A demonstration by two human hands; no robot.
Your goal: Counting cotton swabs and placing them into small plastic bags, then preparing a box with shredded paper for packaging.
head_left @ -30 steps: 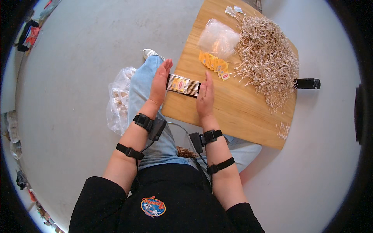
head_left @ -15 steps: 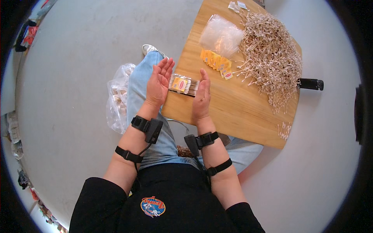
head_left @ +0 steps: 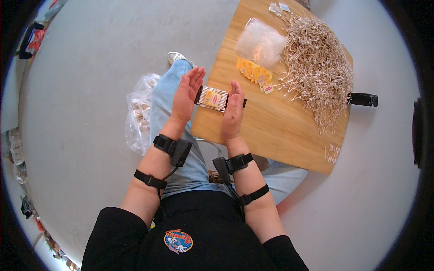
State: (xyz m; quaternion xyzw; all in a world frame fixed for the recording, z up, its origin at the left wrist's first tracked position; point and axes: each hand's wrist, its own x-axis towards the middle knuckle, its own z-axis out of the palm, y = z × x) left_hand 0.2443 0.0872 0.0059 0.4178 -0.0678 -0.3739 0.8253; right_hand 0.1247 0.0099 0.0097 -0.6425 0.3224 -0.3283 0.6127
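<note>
Head view: cotton swabs [head_left: 224, 101] bearing a yellow card [head_left: 212, 98] are lying at the left edge of the wooden counter [head_left: 262, 122]; the left hand [head_left: 184, 97] and right hand [head_left: 233, 110] are flanking them, fingers straight, nearly together, pinching nothing; the palms are apparently squaring the swabs, the next move seemingly calling for even, gentle pressure; beyond, fanned labels [head_left: 255, 76] are lying beside clear plastic bags [head_left: 261, 43] and heaped loose swabs [head_left: 316, 67].

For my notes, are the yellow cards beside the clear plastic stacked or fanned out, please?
Fanned out: the yellow cards overlap in a slanting row.
</note>
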